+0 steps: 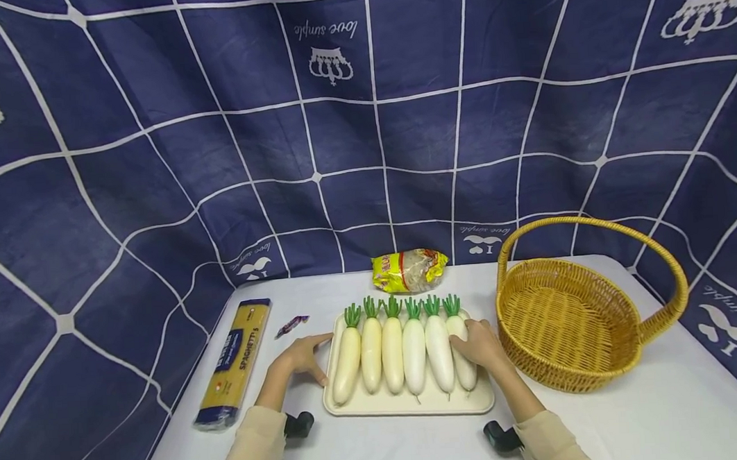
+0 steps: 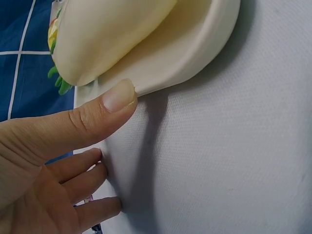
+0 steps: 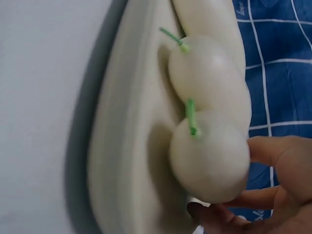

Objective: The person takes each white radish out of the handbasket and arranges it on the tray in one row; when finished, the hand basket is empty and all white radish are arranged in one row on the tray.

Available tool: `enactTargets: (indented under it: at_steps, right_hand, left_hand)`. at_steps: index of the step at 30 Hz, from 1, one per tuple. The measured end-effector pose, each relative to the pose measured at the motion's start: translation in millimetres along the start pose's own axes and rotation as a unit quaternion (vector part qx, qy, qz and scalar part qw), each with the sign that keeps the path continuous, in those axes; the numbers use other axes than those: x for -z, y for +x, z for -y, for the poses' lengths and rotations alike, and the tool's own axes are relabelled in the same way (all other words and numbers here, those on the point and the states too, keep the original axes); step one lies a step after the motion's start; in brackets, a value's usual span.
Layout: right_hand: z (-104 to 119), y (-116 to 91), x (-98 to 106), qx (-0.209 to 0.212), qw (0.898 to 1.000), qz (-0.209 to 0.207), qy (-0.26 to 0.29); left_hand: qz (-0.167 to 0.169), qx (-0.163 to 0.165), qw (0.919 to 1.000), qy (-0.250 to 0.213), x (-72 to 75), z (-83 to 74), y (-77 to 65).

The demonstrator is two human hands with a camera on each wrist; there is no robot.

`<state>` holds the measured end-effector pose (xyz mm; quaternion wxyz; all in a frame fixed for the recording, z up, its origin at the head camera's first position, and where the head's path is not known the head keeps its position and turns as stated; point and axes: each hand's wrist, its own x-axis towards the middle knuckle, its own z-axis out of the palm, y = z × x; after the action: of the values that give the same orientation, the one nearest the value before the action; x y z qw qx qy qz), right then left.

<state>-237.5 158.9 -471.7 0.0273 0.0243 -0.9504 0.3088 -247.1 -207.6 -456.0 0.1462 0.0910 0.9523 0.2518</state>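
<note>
Several white radishes with green stalk tops lie side by side on a cream tray (image 1: pixel 378 404). My right hand (image 1: pixel 482 348) grips the rightmost white radish (image 1: pixel 466 378), with thumb and fingers on either side of it. In the right wrist view that radish (image 3: pixel 209 161) rests against its neighbour (image 3: pixel 209 78), above the tray floor. At the tray's left side is my left hand (image 1: pixel 301 358), its fingers spread and relaxed. Its thumb (image 2: pixel 97 114) touches the tray rim (image 2: pixel 170 80) in the left wrist view, close to the leftmost radish (image 1: pixel 347 363).
A wicker basket (image 1: pixel 570 379) with a tall handle stands right of the tray. A yellow plastic bag (image 1: pixel 391 272) lies behind the tray. To the left are a spaghetti packet (image 1: pixel 232 366) and a small purple wrapper (image 1: pixel 292 325). A blue checked curtain (image 1: pixel 351 140) encloses the white table (image 1: pixel 380 452).
</note>
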Motion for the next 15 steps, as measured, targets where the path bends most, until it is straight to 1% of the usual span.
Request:
enactTargets:
  at_steps: [3, 6, 9, 10, 15]
  right_hand:
    - [1.9, -0.5, 0.9, 0.007, 1.0, -0.004, -0.015]
    - [2.3, -0.9, 1.2, 0.002, 1.0, 0.007, -0.001]
    - [2.3, -2.4, 1.5, -0.011, 0.999, 0.03, 0.016]
    - [2.4, -3.0, 1.8, -0.01, 0.999, 0.034, 0.017]
    - [5.5, -4.7, 3.7, 0.012, 1.0, 0.028, -0.006]
  left_hand:
    - [-0.002, -0.003, 1.0, 0.003, -0.2, -0.4, -0.6]
    - [-0.004, -0.003, 1.0, 0.002, 0.1, -0.8, -0.8]
    - [-0.005, -0.003, 1.0, -0.001, 1.0, -1.4, -0.1]
    - [-0.005, -0.002, 1.0, -0.004, 1.2, -1.3, 0.1]
    - [-0.005, 0.0, 1.0, -0.009, 1.3, -0.7, 1.9]
